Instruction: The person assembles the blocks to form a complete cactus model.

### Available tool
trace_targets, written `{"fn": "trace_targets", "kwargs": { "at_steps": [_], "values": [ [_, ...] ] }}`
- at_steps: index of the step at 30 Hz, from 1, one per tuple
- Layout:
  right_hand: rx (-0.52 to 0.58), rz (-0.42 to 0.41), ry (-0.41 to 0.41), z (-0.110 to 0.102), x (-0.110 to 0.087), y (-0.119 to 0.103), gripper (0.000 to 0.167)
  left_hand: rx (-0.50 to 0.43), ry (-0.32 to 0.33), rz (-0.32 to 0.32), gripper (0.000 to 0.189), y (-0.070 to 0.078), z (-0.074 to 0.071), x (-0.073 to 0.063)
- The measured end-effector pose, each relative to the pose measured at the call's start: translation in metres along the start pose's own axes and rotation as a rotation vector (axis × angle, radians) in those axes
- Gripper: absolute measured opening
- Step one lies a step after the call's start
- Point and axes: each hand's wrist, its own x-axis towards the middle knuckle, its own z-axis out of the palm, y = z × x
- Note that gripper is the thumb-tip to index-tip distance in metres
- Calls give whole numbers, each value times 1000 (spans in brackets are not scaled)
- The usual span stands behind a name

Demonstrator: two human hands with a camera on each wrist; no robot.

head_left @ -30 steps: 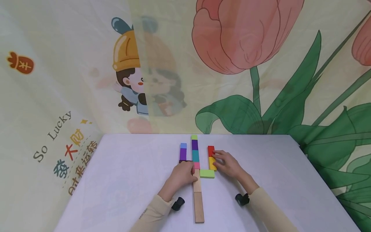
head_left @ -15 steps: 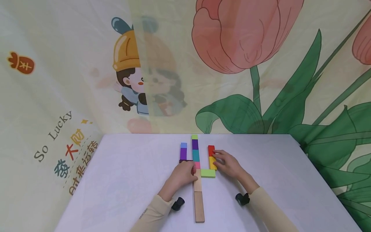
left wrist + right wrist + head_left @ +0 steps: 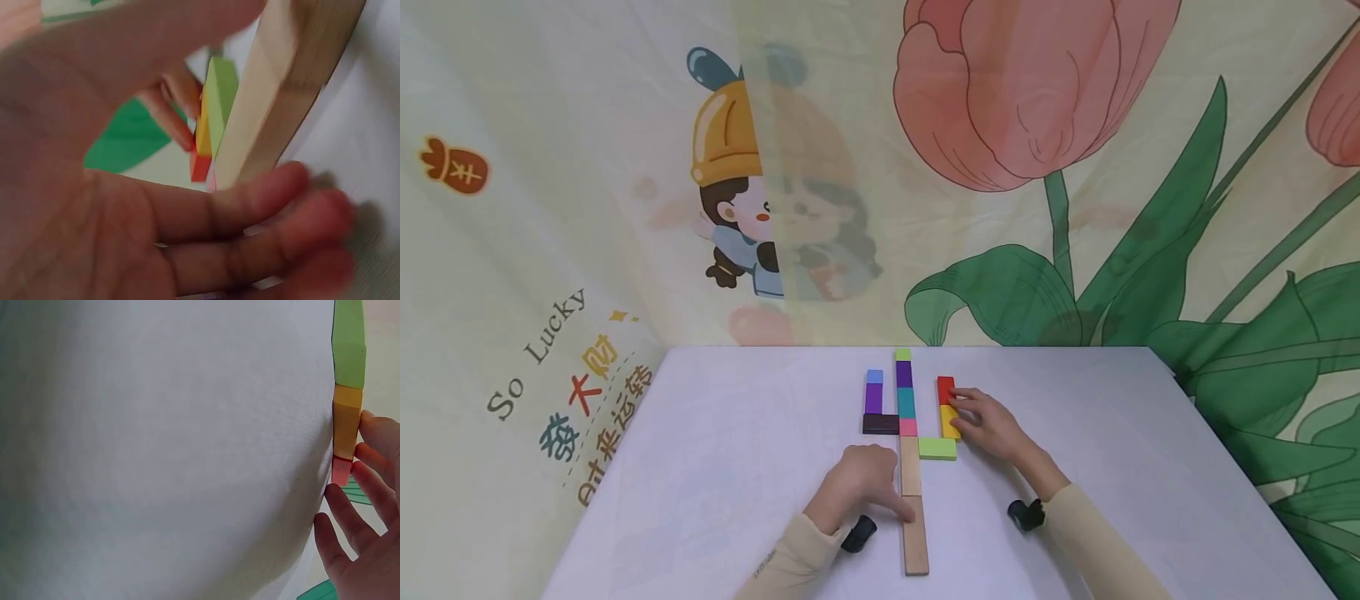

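Observation:
Wooden building blocks lie flat in a joined pattern. My left hand [image 3: 853, 487], thumb spread from the fingers, is beside two plain wood blocks [image 3: 914, 542] in the middle column; its thumb overlaps the nearer one in the head view. In the left wrist view no block sits between that hand's thumb and fingers [image 3: 269, 231]. With its fingertips, my right hand [image 3: 992, 423] touches the outer side of the yellow block [image 3: 347, 422] and the red block [image 3: 946, 389]. A light green block [image 3: 937, 449] lies crosswise between the yellow block and the wood column.
Beyond the wood blocks the column runs on through pink [image 3: 907, 427], teal [image 3: 906, 402], purple and green blocks. To the left, a dark block [image 3: 881, 424] joins it to a purple block [image 3: 874, 398] with a blue one. A white cloth covers the table [image 3: 722, 467].
My left hand has drawn back toward the near side from the dark and pink blocks, its thumb spreading away from the fingers. The dark block now shows fully. My right hand stays in place.

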Motion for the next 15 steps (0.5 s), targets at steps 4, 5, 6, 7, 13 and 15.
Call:
{"fn": "trace_targets", "kwargs": {
  "at_steps": [4, 5, 6, 7, 13, 15],
  "values": [
    [-1, 1, 1, 0, 0, -1, 45, 131, -31, -11, 58, 9, 2, -7],
    [0, 3, 0, 0, 0, -1, 45, 146, -28, -15, 58, 10, 2, -7],
    [-2, 2, -2, 1, 0, -1, 45, 161, -24, -17, 57, 11, 2, -8],
    [-3, 2, -3, 1, 0, 0, 45, 169, -23, -20, 57, 12, 3, -8],
    [8, 6, -4, 1, 0, 0, 45, 185, -5, -27, 57, 14, 1, -7],
    [9, 7, -2, 0, 0, -1, 45, 188, 2, -30, 57, 14, 0, -8]
  ]
}}
